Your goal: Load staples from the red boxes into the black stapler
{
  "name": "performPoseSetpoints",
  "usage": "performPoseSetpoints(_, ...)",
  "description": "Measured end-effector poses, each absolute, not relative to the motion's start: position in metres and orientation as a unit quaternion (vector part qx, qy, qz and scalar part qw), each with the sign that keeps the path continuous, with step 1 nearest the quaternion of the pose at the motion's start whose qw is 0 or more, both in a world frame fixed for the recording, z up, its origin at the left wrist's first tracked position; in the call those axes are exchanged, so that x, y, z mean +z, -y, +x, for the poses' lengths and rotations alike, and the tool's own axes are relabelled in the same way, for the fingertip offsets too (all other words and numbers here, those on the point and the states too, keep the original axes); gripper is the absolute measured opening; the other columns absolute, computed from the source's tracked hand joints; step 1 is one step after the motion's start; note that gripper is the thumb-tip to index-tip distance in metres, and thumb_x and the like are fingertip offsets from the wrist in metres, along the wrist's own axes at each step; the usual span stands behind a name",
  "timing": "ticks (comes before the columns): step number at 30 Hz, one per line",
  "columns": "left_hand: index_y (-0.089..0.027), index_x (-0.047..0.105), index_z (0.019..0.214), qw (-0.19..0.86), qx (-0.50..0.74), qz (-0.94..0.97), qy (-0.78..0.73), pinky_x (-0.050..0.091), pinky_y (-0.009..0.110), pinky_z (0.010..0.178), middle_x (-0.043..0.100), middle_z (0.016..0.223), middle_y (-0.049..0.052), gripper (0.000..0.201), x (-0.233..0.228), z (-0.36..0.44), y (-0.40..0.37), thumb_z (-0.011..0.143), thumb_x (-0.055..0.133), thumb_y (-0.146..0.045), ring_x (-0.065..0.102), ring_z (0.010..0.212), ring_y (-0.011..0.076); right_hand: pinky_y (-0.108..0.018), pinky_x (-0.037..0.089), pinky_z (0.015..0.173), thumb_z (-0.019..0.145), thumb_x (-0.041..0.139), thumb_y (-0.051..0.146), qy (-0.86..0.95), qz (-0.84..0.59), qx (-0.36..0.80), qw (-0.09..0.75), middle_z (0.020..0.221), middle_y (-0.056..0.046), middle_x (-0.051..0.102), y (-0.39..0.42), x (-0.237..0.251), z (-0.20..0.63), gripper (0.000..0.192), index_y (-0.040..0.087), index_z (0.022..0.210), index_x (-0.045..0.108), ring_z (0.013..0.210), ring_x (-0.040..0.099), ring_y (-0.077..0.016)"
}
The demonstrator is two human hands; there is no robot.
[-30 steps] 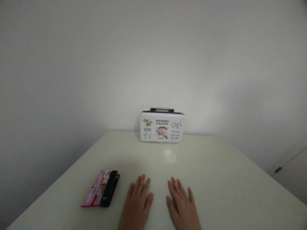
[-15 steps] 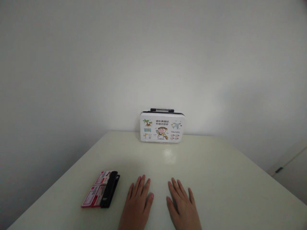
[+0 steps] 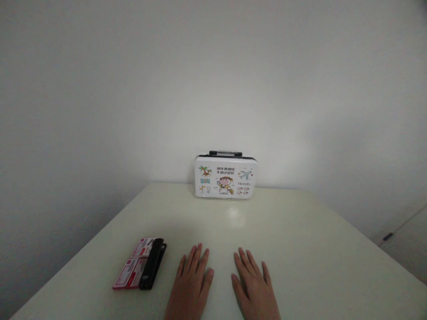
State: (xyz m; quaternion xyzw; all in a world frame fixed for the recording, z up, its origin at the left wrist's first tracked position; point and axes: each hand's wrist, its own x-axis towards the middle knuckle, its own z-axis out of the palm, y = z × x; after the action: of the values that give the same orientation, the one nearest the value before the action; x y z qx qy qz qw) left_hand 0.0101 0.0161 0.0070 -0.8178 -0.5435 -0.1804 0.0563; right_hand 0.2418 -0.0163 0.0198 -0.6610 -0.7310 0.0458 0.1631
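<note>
My left hand (image 3: 191,284) lies flat, palm down, on the pale table (image 3: 300,249), holding nothing. My right hand (image 3: 255,286) rests flat beside it, fingers slightly apart, also holding nothing. Just left of my left hand lies a black stapler (image 3: 153,263), and against its left side are two small red and white boxes (image 3: 134,263). At the far edge of the table, against the wall, a small white suitcase-shaped tin (image 3: 226,176) with cartoon prints and a black handle stands upright.
A plain white wall (image 3: 213,80) rises behind the table. The table's left edge runs diagonally near the boxes. At the far right, beyond the table's edge, a pale surface with a dark handle (image 3: 387,236) shows.
</note>
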Motion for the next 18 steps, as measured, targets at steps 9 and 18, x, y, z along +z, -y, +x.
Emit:
performPoseSetpoints(9, -0.035, 0.024, 0.16, 0.057, -0.193, -0.817, 0.541, 0.036, 0.054, 0.121, 0.028, 0.167, 0.0, 0.057, 0.0039, 0.0099, -0.0171, 0.105, 0.04, -0.04, 0.026, 0.154, 0.0248, -0.066, 0.022, 0.121, 0.104, 0.038, 0.047, 0.731, -0.657, 0.038, 0.183, 0.163, 0.0, 0.029, 0.0148, 0.0163, 0.2426, 0.054, 0.036, 0.157, 0.032, 0.151, 0.027, -0.0307)
performPoseSetpoints(18, -0.034, 0.024, 0.16, 0.062, -0.184, -0.819, 0.54, 0.037, 0.054, 0.12, 0.028, 0.167, 0.002, 0.056, 0.0073, 0.0101, -0.0164, 0.106, 0.038, -0.041, 0.026, 0.154, 0.0249, -0.067, 0.022, 0.121, 0.104, 0.037, 0.048, 0.733, -0.656, 0.036, 0.177, 0.163, 0.0, 0.028, 0.0158, 0.0158, 0.2435, 0.055, 0.035, 0.157, 0.031, 0.152, 0.027, -0.0305)
